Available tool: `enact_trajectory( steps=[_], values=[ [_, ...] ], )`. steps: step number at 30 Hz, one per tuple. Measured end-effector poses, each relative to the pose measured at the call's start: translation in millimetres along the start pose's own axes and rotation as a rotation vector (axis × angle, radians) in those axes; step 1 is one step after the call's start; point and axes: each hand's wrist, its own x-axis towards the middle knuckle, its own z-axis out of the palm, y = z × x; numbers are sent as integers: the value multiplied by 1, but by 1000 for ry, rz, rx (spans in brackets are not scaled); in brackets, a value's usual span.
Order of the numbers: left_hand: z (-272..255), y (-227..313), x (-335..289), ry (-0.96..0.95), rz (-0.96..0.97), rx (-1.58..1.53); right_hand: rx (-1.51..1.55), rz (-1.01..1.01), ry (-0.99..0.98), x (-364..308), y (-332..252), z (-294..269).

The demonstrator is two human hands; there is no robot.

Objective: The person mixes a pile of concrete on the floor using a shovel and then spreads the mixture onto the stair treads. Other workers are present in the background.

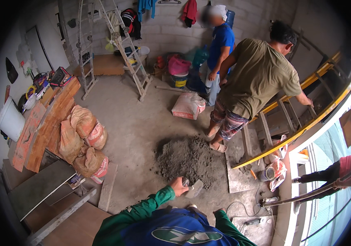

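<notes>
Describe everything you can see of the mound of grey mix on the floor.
The mound of grey mix looks like mortar: dark grey, coarse, lumpy and apparently damp, with looser crumbs around its edges. It forms a low, uneven heap lying directly on the concrete floor, in front of the camera wearer. The left hand holds a trowel at its near edge in this view; whether the blade touches the mix cannot be told.
</notes>
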Motion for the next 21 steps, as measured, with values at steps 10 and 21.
enact_trajectory(
  steps=[10, 21],
  values=[
    [39, 58, 37, 26, 147, 172, 75, -313, -328, -7, -25, -30],
    [79, 65, 50, 69, 254, 202, 461, -779, 1, 2, -123, -177]
  ],
)
